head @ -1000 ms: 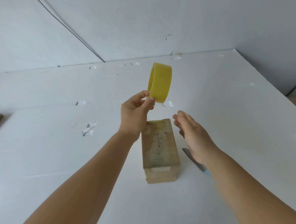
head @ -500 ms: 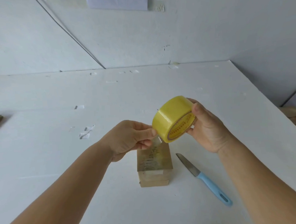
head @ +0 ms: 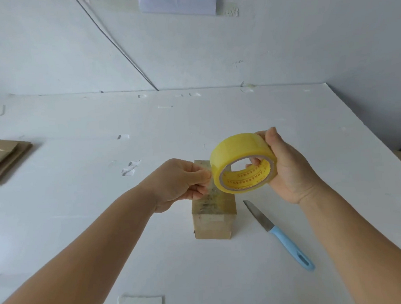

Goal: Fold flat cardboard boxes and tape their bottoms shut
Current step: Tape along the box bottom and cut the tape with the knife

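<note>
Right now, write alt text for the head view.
A right hand holds a yellow tape roll while the left hand pinches its free end above a small cardboard box. A blue-handled knife lies right of it.

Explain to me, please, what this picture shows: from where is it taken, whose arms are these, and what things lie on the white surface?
There is no machine here. A camera worn on a person's head looks down at their two bare hands. The right hand grips a yellow roll of clear packing tape. The left hand pinches the loose clear tape end beside the roll. Under them, on the white table, stands a small brown cardboard box. To its right lies a knife with a light blue handle. At the left edge lies a stack of flat brown cardboard.
</note>
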The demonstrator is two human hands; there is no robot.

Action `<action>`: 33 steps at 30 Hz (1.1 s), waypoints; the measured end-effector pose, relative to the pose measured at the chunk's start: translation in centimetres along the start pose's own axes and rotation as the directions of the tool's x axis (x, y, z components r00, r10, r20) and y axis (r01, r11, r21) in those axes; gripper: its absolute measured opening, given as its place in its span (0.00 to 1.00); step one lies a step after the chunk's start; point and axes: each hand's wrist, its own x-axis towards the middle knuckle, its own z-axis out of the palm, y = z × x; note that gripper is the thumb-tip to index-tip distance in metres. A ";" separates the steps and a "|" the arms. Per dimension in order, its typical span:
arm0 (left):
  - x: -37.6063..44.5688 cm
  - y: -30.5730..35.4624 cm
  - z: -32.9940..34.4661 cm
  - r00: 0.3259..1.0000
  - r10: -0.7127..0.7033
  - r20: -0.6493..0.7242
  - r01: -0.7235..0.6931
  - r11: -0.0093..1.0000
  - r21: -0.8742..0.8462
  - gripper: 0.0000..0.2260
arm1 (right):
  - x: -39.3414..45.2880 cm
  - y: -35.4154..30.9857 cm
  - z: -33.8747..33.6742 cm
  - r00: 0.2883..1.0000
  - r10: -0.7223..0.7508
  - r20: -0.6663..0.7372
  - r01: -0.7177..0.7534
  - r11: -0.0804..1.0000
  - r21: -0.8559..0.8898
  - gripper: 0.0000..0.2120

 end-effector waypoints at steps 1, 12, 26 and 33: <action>-0.1 0.0 0.0 1.000 0.014 -0.028 -0.012 0.999 0.046 0.03 | -0.1 0.0 0.2 1.000 -0.001 -0.021 0.000 0.999 -0.054 0.16; -0.8 -1.9 -2.8 0.994 -0.027 -0.106 0.062 0.936 0.345 0.10 | -1.7 -0.3 -1.7 0.997 -0.067 -0.042 0.004 0.573 -0.819 0.13; -0.3 -3.6 -3.6 0.994 -0.008 -0.110 0.052 0.911 0.409 0.10 | -3.0 1.7 -2.4 0.992 -0.004 -0.123 -0.116 0.298 -0.947 0.13; 0.1 -4.5 -3.5 0.995 -0.005 -0.102 0.044 0.922 0.385 0.09 | -3.1 2.5 -2.6 0.992 0.008 -0.127 -0.124 0.307 -0.943 0.13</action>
